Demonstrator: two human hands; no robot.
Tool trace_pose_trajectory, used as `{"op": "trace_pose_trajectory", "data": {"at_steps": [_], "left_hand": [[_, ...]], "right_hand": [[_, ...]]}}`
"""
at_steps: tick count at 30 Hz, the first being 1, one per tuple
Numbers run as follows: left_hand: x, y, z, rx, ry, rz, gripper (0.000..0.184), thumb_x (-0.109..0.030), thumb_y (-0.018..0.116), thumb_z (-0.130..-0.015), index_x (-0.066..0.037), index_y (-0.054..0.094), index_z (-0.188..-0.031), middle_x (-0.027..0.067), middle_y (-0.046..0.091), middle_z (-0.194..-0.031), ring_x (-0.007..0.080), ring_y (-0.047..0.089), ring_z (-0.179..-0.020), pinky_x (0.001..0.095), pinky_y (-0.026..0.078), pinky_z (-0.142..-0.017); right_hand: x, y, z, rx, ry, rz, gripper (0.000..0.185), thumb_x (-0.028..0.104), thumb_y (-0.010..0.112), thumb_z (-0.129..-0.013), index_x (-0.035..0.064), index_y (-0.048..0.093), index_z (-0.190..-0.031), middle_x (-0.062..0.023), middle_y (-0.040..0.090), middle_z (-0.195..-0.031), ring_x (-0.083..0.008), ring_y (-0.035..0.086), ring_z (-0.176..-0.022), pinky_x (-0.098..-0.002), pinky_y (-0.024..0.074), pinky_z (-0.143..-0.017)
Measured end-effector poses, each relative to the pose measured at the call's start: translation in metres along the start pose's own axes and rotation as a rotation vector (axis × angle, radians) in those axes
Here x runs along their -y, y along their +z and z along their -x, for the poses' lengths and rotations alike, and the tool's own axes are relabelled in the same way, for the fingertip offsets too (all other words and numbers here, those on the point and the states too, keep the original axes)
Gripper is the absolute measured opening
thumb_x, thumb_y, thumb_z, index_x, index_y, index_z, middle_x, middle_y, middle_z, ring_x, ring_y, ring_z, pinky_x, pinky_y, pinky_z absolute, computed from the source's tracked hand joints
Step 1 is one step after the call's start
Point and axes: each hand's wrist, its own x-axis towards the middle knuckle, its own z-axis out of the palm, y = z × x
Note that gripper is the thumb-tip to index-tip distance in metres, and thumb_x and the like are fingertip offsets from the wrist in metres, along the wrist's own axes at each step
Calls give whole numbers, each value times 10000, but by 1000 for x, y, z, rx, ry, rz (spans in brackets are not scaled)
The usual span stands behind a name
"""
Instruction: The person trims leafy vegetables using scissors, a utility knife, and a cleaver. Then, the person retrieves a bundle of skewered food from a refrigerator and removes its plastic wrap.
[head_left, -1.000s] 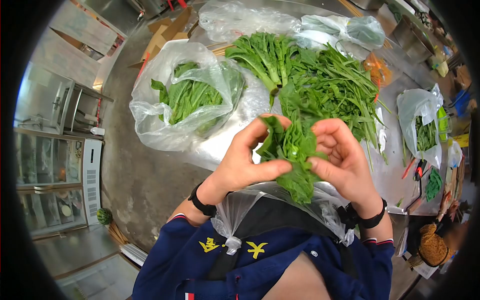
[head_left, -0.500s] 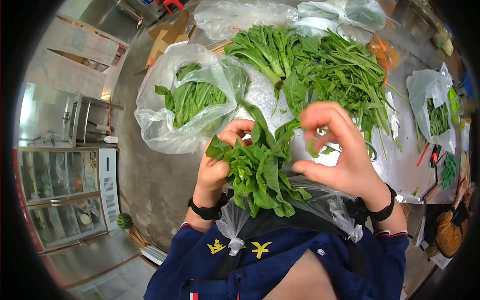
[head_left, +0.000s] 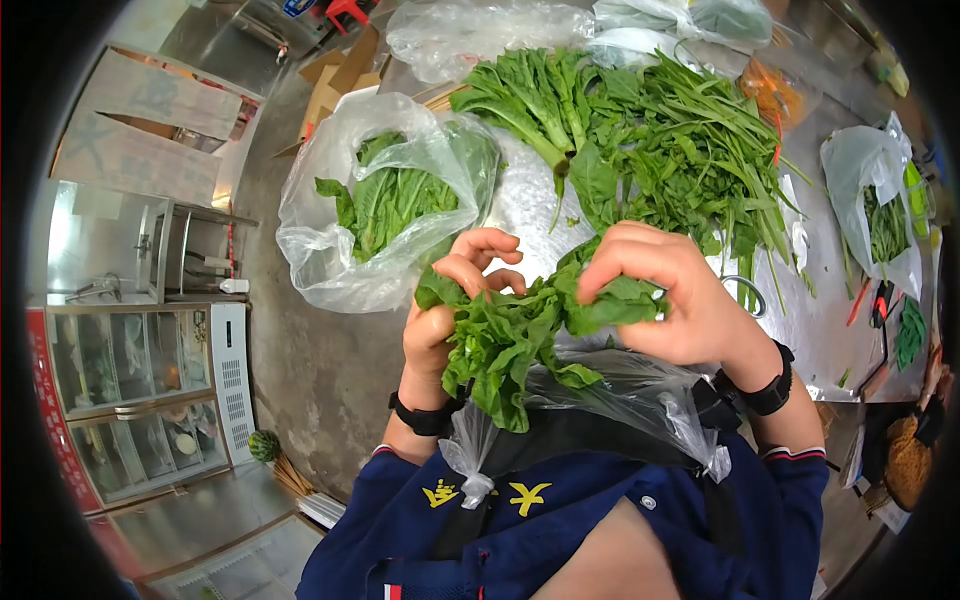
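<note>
A bunch of leafy greens (head_left: 505, 345) is held in front of my chest, its leaves hanging down. My left hand (head_left: 435, 305) is closed around its left side, fingers curled at the top. On the bunch's right, my right hand (head_left: 672, 295) pinches a broad green leaf (head_left: 618, 308) between thumb and fingers; whether that leaf is still joined to the bunch I cannot tell. Just beyond my hands, a pile of loose greens (head_left: 690, 150) covers the metal table (head_left: 530, 190), with a thick-stemmed green (head_left: 530, 105) beside it.
An open clear plastic bag (head_left: 310, 250) with more greens stands at the left. Near my right wrist lies a scissors handle (head_left: 757, 300). Another bag of greens (head_left: 880, 215) sits at the far right. Across the floor on the left is a glass-door fridge (head_left: 135, 390).
My right hand has come inward from an open pose and closed on a leaf at the bunch's right side. The left hand keeps its hold. The view has shifted slightly.
</note>
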Motion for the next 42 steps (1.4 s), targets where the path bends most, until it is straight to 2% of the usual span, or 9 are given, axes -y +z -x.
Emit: {"op": "trace_pose_trajectory", "data": {"at_steps": [2, 6, 17, 25, 31, 33, 34, 37, 42], "left_hand": [[0, 5, -3, -79, -12, 56, 275, -319, 598, -719, -65, 508, -773, 171, 424, -1189, 260, 432, -1075, 407, 417, -851], [0, 16, -13, -34, -12, 173, 255, -300, 553, -749, -57, 491, -797, 160, 424, -1169, 241, 434, -1060, 413, 401, -881], [12, -10, -39, -21, -43, 471, 277, -339, 528, -790, -83, 505, -892, 135, 462, -1136, 218, 459, -1040, 408, 400, -902], [16, -27, -40, -6, -98, 406, 478, -347, 480, -839, -27, 479, -1194, 181, 456, -1249, 262, 475, -1113, 436, 412, -936], [6, -4, -19, -276, -10, 332, 745, -538, 507, -829, -1, 361, -1326, 154, 406, -1338, 284, 396, -1236, 429, 330, -1019], [6, 8, -11, -346, -85, -211, 711, -408, 559, -833, 16, 317, -1349, 153, 401, -1345, 271, 381, -1246, 407, 276, -1058], [19, 0, -8, -120, -74, -169, 683, -336, 606, -820, 15, 336, -1340, 132, 414, -1335, 239, 385, -1238, 379, 281, -1043], [19, 22, -20, -286, -249, -116, 556, -168, 649, -788, -42, 429, -1283, 82, 489, -1247, 175, 446, -1159, 325, 351, -963], [18, 23, -28, -148, -341, -171, 508, -80, 669, -758, -45, 481, -1229, 56, 530, -1194, 172, 493, -1109, 321, 397, -937]], "right_hand": [[11, 1, -3, 106, -78, 224, 289, 95, 659, -596, 85, 606, -880, -69, 539, -789, -275, 533, -773, -368, 429, -674], [19, 22, -7, 57, -164, 463, 270, 187, 723, -633, 109, 599, -859, -58, 505, -795, -248, 527, -756, -366, 413, -657], [9, -6, 4, 73, -209, 555, 137, 102, 681, -588, 107, 610, -705, -31, 520, -870, -220, 520, -819, -348, 432, -675], [-4, -7, 11, -20, -151, 584, 179, 54, 697, -585, 102, 637, -746, -33, 542, -930, -228, 536, -827, -329, 461, -651], [-9, -5, 10, -230, -27, 525, 183, 24, 689, -607, 99, 658, -771, -64, 544, -912, -239, 541, -833, -320, 466, -656], [-7, -5, 9, -240, -32, 530, 185, 16, 690, -600, 91, 655, -765, -71, 542, -907, -244, 541, -831, -323, 467, -654], [-7, -3, 8, -231, -34, 528, 185, 16, 690, -600, 91, 655, -765, -71, 542, -907, -244, 541, -831, -323, 467, -654], [-3, 0, 6, -176, -70, 481, 178, 25, 682, -610, 94, 650, -772, -67, 544, -904, -239, 538, -847, -330, 449, -693], [17, -15, 10, -167, -113, 767, 137, 90, 676, -638, 100, 627, -766, -45, 557, -914, -244, 519, -916, -377, 362, -850]]}}
